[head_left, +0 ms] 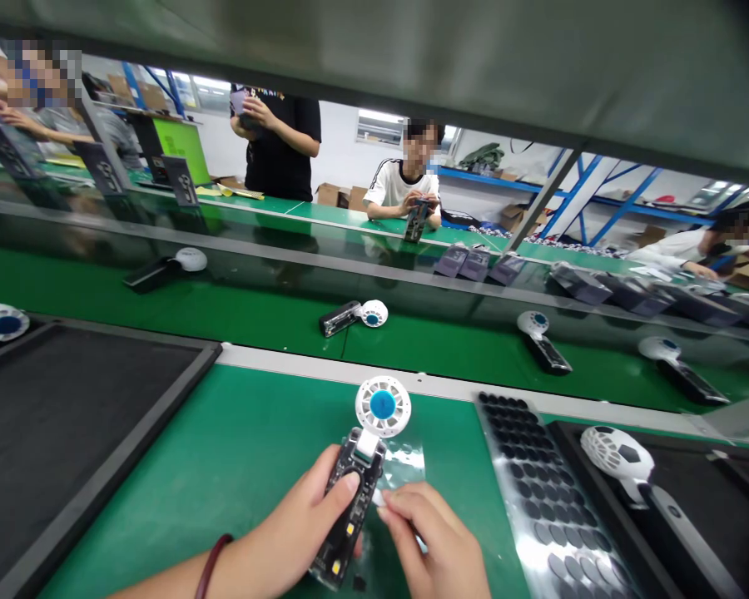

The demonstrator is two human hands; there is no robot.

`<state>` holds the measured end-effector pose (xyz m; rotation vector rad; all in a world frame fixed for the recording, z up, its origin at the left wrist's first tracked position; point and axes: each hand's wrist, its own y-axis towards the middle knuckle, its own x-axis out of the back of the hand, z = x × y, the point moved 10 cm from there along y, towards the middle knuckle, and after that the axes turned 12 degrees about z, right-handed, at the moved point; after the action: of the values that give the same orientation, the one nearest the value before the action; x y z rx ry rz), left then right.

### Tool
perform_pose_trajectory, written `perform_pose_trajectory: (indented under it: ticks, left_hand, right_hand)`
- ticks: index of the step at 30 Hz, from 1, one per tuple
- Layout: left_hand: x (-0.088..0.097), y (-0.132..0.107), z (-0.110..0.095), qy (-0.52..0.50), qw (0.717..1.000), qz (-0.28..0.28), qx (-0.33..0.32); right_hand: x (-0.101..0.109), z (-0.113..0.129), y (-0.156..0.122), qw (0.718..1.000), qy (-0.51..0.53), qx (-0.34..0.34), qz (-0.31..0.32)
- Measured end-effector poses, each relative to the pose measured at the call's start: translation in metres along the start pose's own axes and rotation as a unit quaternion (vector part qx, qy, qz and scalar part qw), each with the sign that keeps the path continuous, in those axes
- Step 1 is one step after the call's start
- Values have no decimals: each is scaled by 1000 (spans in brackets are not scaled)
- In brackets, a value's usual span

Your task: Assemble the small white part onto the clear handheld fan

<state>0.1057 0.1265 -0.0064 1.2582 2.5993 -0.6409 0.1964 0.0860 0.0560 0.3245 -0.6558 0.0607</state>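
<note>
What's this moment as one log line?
left hand: grips handheld fan | right hand: pinches small white tab | dot sheet: at right

**Green Assembly Line Running Through a Bright Workshop**

A grey overhead shelf point(474, 66) is hanging across the top of the view, above the near green bench point(225, 466). Beyond a pale metal rail point(412, 384), a green conveyor belt point(255, 308) is running from left to right, and a second green table point(324, 215) is lying behind it. A white wall point(343, 141) is closing off the far side, with a small window point(379, 129) sitting high in it. Blue steel racks point(599, 195) are standing to the right, and cardboard boxes point(330, 194) are sitting against the wall. Ceiling lights point(717, 187) are shining at the far right. One person in a black shirt point(280, 141) is standing at the far table; another in a white shirt point(399, 187) is sitting there.
</note>
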Motion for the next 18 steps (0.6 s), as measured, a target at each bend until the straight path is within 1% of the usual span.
perform_pose_trajectory:
  ticks: [3, 5, 8, 11, 13, 16, 17, 18]
  left_hand:
    - [4, 4, 9, -29, 999, -15, 3]
    - [8, 7, 13, -38, 999, -27, -1]
    - [10, 8, 18, -25, 999, -38, -6]
    - [11, 5, 20, 2, 999, -43, 2]
    - [11, 3, 21, 12, 999, -49, 9]
    - [13, 5, 20, -3, 998, -57, 12]
    - [16, 6, 19, -16, 998, -65, 11]
    - [19, 7, 20, -32, 997, -74, 10]
  right_hand:
    - [-7, -12, 2, 999, 13, -44, 14]
    - [-14, -22, 4, 996, 19, -75, 35]
    - [-25, -31, 4, 992, 18, -104, 76]
    - [-36, -36, 2, 986, 28, -122, 114]
    - [-39, -37, 0, 981, 38, -138, 133]
    - [-32, -34, -2, 974, 42, -160, 151]
    - [-24, -34, -4, 975, 38, -171, 138]
    - [-13, -34, -5, 976, 31, -185, 108]
